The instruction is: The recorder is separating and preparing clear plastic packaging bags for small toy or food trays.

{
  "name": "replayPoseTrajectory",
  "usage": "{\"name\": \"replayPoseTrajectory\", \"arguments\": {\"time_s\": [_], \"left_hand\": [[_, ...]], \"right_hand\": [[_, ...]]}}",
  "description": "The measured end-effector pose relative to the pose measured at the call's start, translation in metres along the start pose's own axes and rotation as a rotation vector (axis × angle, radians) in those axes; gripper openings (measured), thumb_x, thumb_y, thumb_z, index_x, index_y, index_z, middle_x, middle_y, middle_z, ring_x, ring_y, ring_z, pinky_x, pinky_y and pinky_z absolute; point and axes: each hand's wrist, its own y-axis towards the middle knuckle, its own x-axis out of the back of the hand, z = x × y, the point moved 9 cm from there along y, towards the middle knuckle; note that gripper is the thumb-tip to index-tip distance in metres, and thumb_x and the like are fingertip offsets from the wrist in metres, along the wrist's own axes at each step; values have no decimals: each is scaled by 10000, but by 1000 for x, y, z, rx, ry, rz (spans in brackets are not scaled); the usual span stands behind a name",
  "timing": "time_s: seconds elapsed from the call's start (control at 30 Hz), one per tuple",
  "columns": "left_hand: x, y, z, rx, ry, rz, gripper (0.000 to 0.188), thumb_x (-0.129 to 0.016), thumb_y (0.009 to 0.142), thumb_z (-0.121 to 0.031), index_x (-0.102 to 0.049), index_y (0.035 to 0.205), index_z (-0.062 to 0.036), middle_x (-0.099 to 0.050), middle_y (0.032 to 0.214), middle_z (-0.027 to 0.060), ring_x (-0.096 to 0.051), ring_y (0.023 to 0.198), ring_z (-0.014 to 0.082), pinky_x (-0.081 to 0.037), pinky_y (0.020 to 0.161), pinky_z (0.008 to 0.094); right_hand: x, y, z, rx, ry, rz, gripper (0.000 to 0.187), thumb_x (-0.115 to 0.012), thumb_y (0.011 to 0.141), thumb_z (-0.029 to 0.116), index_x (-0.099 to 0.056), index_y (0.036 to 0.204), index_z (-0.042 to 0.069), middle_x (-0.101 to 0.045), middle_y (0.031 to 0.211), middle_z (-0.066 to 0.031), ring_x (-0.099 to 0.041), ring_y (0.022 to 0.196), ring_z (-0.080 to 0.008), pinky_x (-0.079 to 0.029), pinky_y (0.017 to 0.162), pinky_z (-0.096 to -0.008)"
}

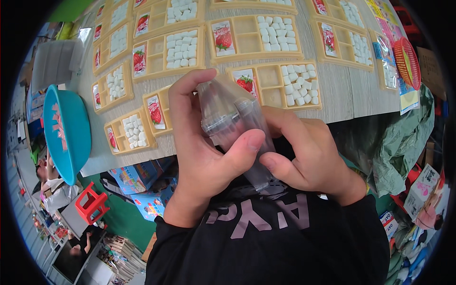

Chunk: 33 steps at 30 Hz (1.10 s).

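Observation:
Close to my chest, over the table's near edge, both hands hold a bundle of clear plastic pieces, stacked or nested together; their exact kind I cannot make out. Fingers of my left hand wrap round the bundle's far left end, where a tapered part with a ridged edge shows, and the thumb lies across it. My right hand grips the long right side, thumb and fingers bent against it. Just beyond lies a beige compartment tray with white marshmallow-like pieces and a strawberry-pictured packet. Another tray is partly hidden by my left hand.
Several similar filled trays stand in rows across the wooden table. At its left edge is a turquoise basin with pink pieces; at the right, a red basket. Below are blue printed boxes, a red stool and green plastic sheeting.

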Motion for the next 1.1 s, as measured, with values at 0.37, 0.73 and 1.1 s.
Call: {"name": "replayPoseTrajectory", "arguments": {"time_s": [0.37, 0.73, 1.1], "left_hand": [[1, -4, -6, -1, 144, -92, 946, -854, 665, -471, -378, 1350, -25, -457, 1203, 111, -611, 1071, 232, -593, 793, 332], [0, -8, -5, 26, 184, -91, 964, -846, 657, -488, -369, 1353, -23, -458, 1187, 119, -620, 1041, 226, -586, 783, 322], [-2, -9, -7, 4, 215, -107, 961, -833, 664, -531, -397, 1338, -3, -504, 1173, 117, -622, 1048, 211, -500, 892, 303]], "right_hand": [[-1, -6, -2, -24, 52, 21, 470, -681, 839, 206, -539, 1236, -2, -677, 802, -161, -687, 695, -311, -542, 601, -363], [-1, -10, 5, 6, 27, 49, 458, -594, 877, 179, -543, 1253, -78, -681, 881, -181, -690, 720, -317, -538, 649, -354], [1, -14, 12, 30, -58, 14, 515, -592, 832, 93, -518, 1300, -108, -638, 754, -155, -618, 585, -290, -502, 570, -360]]}}
